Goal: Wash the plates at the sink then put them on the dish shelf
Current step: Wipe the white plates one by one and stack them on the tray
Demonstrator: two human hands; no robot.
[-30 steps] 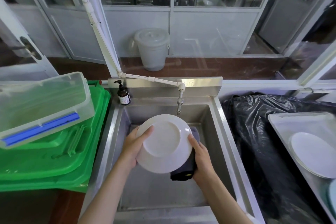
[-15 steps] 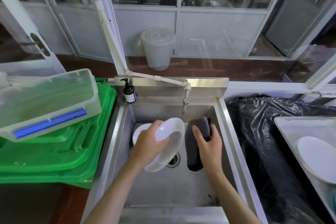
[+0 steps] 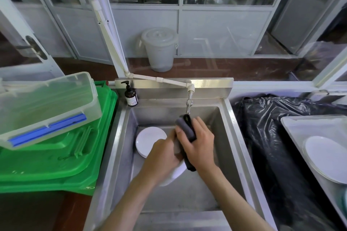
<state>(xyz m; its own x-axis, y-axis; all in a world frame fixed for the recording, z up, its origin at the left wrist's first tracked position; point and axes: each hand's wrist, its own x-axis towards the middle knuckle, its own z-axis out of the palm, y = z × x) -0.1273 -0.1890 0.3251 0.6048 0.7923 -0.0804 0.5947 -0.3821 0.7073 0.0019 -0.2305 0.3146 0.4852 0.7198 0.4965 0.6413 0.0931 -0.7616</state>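
The fingers (image 3: 201,127) of the right hand (image 3: 197,146) curl round a soft, dark grey cloth (image 3: 187,131) and squeeze it. The cloth is folded and hangs down in a long strip. The left hand (image 3: 161,157) holds a smooth, round white plate (image 3: 175,174) by its edge; its fingers are hidden behind the hand, so how they lie cannot be told. The cloth presses on that plate over the shiny metal sink (image 3: 231,137). A second round white plate (image 3: 148,140) lies flat in the sink, at the back left. A thin metal tap (image 3: 188,104) hangs just above the cloth. A dark soap bottle (image 3: 131,95) with a pump stands on the sink's back left corner. Green plastic lids (image 3: 56,155) lie stacked to the left, with a clear plastic box (image 3: 47,107) on top. A crinkly black bag (image 3: 272,137) sits to the right.
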